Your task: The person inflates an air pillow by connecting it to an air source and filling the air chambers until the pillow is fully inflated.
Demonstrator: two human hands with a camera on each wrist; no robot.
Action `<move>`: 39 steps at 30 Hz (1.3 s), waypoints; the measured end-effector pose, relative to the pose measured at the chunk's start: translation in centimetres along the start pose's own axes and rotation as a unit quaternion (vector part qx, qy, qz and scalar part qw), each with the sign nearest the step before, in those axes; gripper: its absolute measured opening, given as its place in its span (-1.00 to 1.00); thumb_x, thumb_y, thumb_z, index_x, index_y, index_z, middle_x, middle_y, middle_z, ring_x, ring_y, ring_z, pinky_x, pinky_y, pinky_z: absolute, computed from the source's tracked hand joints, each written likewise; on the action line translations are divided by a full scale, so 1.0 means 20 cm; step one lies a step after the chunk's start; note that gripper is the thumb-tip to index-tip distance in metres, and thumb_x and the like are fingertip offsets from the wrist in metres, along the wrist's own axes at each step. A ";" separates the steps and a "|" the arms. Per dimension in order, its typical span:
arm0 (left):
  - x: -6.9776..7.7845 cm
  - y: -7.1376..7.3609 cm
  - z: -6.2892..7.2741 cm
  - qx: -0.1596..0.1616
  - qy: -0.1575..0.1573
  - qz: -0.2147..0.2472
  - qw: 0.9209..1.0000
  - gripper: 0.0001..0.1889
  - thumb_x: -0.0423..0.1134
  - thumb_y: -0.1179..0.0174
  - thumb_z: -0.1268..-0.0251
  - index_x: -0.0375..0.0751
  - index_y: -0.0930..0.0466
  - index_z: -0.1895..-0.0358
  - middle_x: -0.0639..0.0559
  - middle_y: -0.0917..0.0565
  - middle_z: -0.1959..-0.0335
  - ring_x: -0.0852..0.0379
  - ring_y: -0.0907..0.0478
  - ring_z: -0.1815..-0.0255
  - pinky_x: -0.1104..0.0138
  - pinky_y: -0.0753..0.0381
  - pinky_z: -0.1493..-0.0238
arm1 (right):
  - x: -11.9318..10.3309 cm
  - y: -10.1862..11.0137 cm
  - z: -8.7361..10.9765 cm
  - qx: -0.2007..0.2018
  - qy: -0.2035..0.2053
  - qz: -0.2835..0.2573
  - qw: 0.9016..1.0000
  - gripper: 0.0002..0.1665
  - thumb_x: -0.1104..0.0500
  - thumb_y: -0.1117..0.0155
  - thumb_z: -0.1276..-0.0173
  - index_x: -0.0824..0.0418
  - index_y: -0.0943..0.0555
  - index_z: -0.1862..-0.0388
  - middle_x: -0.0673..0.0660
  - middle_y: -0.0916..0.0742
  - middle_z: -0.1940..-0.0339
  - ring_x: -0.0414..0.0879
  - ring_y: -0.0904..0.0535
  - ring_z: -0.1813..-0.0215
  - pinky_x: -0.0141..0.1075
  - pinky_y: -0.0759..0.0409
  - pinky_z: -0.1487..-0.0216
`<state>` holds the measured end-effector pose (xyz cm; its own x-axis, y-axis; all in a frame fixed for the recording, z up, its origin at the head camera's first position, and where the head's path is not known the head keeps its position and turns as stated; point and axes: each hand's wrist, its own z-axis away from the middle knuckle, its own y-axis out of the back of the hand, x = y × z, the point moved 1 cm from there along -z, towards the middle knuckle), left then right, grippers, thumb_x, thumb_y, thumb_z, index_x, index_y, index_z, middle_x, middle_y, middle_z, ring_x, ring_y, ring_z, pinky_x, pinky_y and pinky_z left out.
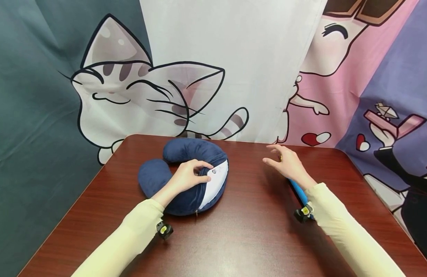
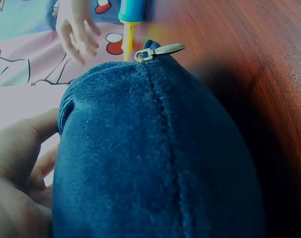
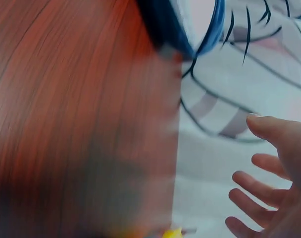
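Observation:
A navy plush neck pillow lies on the table, its cover unzipped over a white inner part with a small round valve. My left hand holds the pillow at the opening, thumb and fingers curved beside the valve; in the left wrist view the cover hides some fingertips. A metal zipper pull sits on the seam. My right hand hovers above the table with parted fingers, nothing in its grasp. Partly beneath my right forearm is a blue hand pump, its yellow nozzle visible from the left wrist.
The brown wooden table ends at a far edge against a hanging cloth printed with cartoon cats. The cloth also drapes along the left and right sides. Small cameras are strapped to both wrists.

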<state>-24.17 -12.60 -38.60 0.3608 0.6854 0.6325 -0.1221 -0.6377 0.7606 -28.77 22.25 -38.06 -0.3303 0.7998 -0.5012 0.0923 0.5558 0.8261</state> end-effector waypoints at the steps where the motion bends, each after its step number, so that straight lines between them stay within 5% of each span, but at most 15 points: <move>1: 0.00 0.00 0.00 -0.002 0.000 -0.002 1.000 -0.63 -0.12 -0.41 -0.16 0.09 -0.70 -0.07 -0.04 -0.70 0.05 0.00 -0.62 -0.02 0.13 -0.60 -0.05 | -0.02 -0.02 -0.01 0.005 0.013 -0.005 1.000 -0.38 -0.04 -0.38 -0.31 0.16 -0.52 -0.28 0.33 -0.70 -0.11 0.23 -0.58 -0.16 0.15 -0.50 -0.19; 10: 0.00 0.01 0.02 -0.003 0.011 -0.011 1.000 -0.59 -0.09 -0.40 -0.17 0.11 -0.67 -0.13 -0.05 -0.71 -0.03 0.05 -0.55 0.21 0.27 -0.50 0.13 | -0.23 -0.15 -0.05 -0.015 0.035 -0.086 0.996 -0.49 0.03 -0.40 -0.31 0.06 -0.58 -0.22 0.16 -0.75 -0.07 0.09 -0.67 -0.11 0.03 -0.62 -0.15; 18: 0.00 0.01 0.04 0.012 0.025 -0.001 1.000 -0.59 -0.06 -0.42 -0.14 0.16 -0.68 -0.12 -0.07 -0.72 -0.04 0.06 -0.62 0.14 0.21 -0.57 0.11 | -0.35 -0.24 -0.08 -0.058 0.058 -0.179 0.980 -0.64 0.07 -0.37 -0.34 0.03 -0.66 -0.11 0.09 -0.77 -0.03 -0.04 -0.70 -0.02 -0.05 -0.67 -0.08; 28: -0.01 0.00 0.05 0.008 0.047 -0.023 0.999 -0.57 0.00 -0.41 -0.15 0.25 -0.65 -0.13 0.01 -0.71 -0.04 0.10 -0.61 0.10 0.20 -0.57 0.11 | -0.33 -0.38 -0.13 -0.112 0.090 -0.263 0.954 -0.77 0.12 -0.36 -0.35 0.12 -0.72 0.05 0.08 -0.78 0.08 -0.10 -0.67 0.05 -0.20 -0.65 -0.08; 39: -0.02 -0.02 0.06 0.013 0.057 -0.029 0.998 -0.57 0.04 -0.40 -0.15 0.30 -0.63 -0.13 0.09 -0.70 0.00 0.12 -0.58 0.08 0.19 -0.53 0.09 | -0.34 -0.48 -0.12 -0.124 0.100 -0.325 0.932 -0.81 0.17 -0.36 -0.34 0.15 -0.74 0.09 0.12 -0.78 0.09 -0.13 -0.67 0.07 -0.38 -0.65 0.00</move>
<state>-23.23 -13.04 -39.25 0.2594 0.7557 0.6013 -0.0788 -0.6040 0.7931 -29.72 10.84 -42.00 -0.4119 0.2405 -0.8789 -0.4005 0.8186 0.4117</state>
